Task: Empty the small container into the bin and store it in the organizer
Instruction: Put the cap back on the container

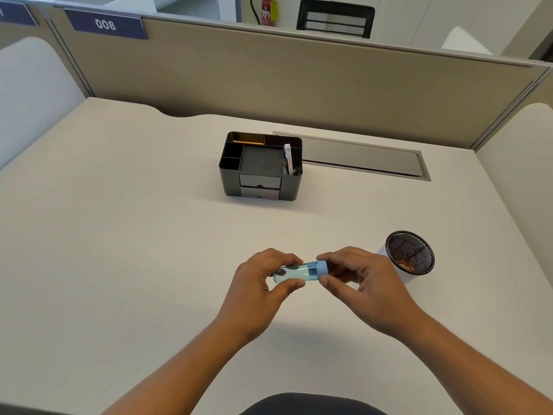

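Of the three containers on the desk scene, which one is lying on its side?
The blue vial, held sideways between both hands; the organizer and mesh bin stand upright.

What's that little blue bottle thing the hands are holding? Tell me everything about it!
The small container is a see-through blue tube, plastic by the look of it, with a paler blue cap on its right end. It lies sideways in the air above the desk. The left hand pinches its body and the right hand grips the cap. Dark shapes show through the wall; what they are is unclear.
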`<state>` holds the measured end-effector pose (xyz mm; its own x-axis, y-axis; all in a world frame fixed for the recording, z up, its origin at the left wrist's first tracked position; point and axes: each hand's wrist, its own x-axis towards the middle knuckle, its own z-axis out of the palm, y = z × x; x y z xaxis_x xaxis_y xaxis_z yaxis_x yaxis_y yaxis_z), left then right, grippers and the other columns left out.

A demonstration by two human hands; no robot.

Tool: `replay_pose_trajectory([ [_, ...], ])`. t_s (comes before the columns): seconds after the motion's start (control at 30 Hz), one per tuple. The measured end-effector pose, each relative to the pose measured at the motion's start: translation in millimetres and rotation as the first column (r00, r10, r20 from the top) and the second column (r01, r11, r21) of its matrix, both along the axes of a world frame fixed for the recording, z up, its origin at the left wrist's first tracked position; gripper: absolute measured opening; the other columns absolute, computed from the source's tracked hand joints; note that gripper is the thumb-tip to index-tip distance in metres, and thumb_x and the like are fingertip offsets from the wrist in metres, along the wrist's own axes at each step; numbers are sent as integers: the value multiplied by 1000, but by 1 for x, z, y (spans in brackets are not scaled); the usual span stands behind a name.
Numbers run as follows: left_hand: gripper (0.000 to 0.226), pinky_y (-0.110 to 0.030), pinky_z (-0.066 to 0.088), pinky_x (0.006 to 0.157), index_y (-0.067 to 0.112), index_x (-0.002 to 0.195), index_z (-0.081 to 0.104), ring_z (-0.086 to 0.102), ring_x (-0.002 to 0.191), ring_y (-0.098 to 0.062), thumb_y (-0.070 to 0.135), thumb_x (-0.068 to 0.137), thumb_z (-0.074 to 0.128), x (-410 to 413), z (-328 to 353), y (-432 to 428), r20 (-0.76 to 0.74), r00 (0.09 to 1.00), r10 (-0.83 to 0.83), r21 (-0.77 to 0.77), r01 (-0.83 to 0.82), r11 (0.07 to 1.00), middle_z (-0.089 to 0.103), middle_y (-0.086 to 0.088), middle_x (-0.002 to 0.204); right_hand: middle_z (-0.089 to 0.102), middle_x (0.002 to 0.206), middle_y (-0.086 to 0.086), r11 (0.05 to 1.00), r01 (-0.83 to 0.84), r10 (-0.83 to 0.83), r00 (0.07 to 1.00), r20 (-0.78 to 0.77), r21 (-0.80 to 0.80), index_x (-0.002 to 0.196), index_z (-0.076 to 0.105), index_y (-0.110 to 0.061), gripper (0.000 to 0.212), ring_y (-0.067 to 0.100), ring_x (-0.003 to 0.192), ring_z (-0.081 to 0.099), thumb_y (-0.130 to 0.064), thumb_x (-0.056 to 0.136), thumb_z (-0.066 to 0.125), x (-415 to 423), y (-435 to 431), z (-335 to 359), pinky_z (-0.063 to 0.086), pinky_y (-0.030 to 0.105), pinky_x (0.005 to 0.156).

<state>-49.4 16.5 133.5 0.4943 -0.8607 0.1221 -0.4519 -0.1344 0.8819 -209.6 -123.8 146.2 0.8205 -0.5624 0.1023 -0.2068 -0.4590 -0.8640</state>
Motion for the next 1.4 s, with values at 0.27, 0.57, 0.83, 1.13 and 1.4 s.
replay_pose_trajectory([
  [0.27,25,-16,43,78,30,103,68,56,94,-9,20,80,75,-4,-3,3,157,988,-10,-42,17,999,65,17,97,70,80,-1,1000,5,-5,1000,-6,-10,104,75,-23,24,18,71,69,-36,87,64,-1,9,-2,58,36,66],
  [0.57,28,-17,45,76,24,106,68,56,92,-9,19,80,76,-4,-3,0,179,984,25,-76,-12,997,64,14,96,69,80,0,999,43,-43,999,29,5,104,75,-18,23,20,69,71,-31,87,65,4,8,0,60,32,64],
  [0.83,32,-20,43,87,37,113,61,52,96,-3,32,83,71,8,-6,-7,266,961,-76,158,34,987,63,16,108,71,93,-15,996,81,-81,997,11,-43,105,75,-27,23,10,85,69,-36,84,72,1,7,-18,51,11,65],
  [1.13,33,-30,44,85,30,122,58,58,101,-20,25,90,63,94,0,-86,384,923,-3,254,-103,962,66,-1,119,51,110,-31,986,-36,-29,925,-380,-164,110,58,-45,33,-7,102,52,-66,84,55,-19,-10,-108,44,11,83],
  [1.4,32,-35,50,81,20,118,64,56,100,-21,21,86,68,176,2,-163,526,842,121,202,-261,944,64,-5,117,61,98,-14,904,-50,-49,975,-218,-425,100,68,-31,33,-2,90,46,-59,87,58,-20,-21,-151,37,11,85],
])
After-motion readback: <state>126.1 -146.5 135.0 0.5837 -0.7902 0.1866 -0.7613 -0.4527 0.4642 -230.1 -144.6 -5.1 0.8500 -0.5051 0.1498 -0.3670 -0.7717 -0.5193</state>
